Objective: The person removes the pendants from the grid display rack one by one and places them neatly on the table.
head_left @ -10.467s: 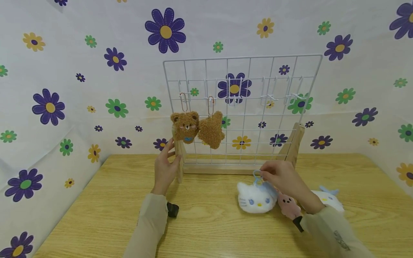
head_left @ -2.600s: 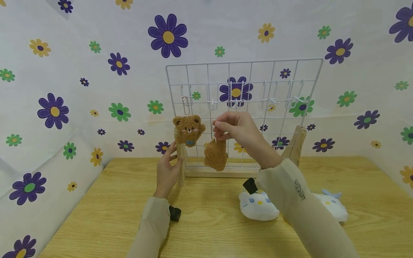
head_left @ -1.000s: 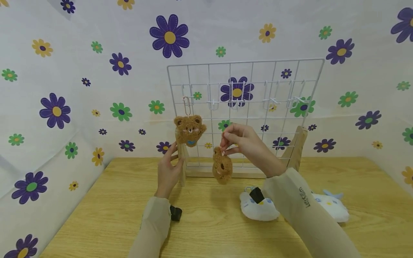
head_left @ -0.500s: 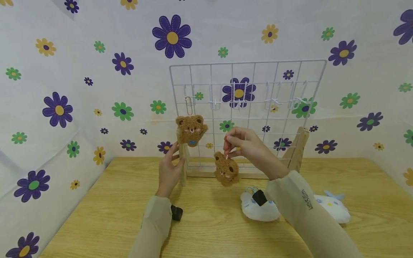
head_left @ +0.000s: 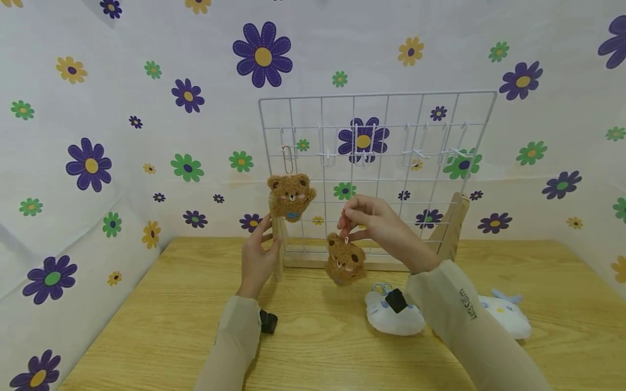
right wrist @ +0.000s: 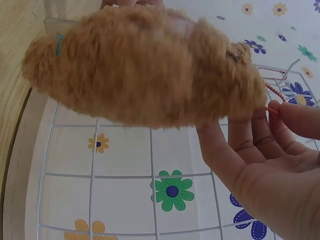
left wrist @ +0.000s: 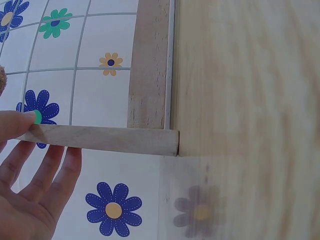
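Observation:
My right hand pinches the reddish bead chain of a brown fuzzy bear plush keychain. That bear dangles tilted before the lower part of a white wire grid rack, its face toward the head camera. In the right wrist view its body fills much of the top, slightly blurred. My left hand grips the rack's left wooden post, thumb on one side and fingers on the other. Just above that hand, a similar bear keychain hangs by its chain from the leftmost hook.
White hooks line the grid. A white cat-face plush with a blue loop lies on the wooden table, partly behind my right wrist's black camera. Another white plush lies farther right, partly covered by my sleeve.
My right hand, earlier at the cat plush's loop, holds the second bear's chain, off its hook. It has moved down and right, and the bear has turned face forward. The left hand stays put.

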### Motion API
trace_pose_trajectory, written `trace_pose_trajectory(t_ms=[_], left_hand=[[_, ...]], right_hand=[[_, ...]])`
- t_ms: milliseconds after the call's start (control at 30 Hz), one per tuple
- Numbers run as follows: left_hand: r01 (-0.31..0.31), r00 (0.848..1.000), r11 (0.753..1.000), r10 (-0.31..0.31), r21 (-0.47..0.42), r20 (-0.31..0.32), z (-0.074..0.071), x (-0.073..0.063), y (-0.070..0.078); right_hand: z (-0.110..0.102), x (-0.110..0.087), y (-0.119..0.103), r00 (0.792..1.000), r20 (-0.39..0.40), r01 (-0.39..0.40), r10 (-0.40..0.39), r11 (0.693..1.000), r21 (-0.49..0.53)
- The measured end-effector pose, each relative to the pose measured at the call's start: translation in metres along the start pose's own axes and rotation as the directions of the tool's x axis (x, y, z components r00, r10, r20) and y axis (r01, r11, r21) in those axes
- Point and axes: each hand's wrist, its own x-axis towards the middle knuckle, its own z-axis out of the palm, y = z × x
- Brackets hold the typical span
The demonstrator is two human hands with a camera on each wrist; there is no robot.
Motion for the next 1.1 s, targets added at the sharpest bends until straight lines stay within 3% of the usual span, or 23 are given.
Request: trace_pose_trajectory(t_ms=[900, 1100], left_hand=[[0.032, 0.999, 0.999, -0.032, 0.007, -0.007, 0.000, 0.000, -0.002], [0.008, 1.000, 1.000, -0.008, 0.020, -0.012, 0.000, 0.001, -0.001]], right_hand=[[0.005, -0.005, 0.020, 0.999, 0.023, -0.049, 0.048, 0.998, 0.049], [0.006, -0.009, 0.025, 0.997, 0.014, -0.072, 0.072, 0.997, 0.025]])
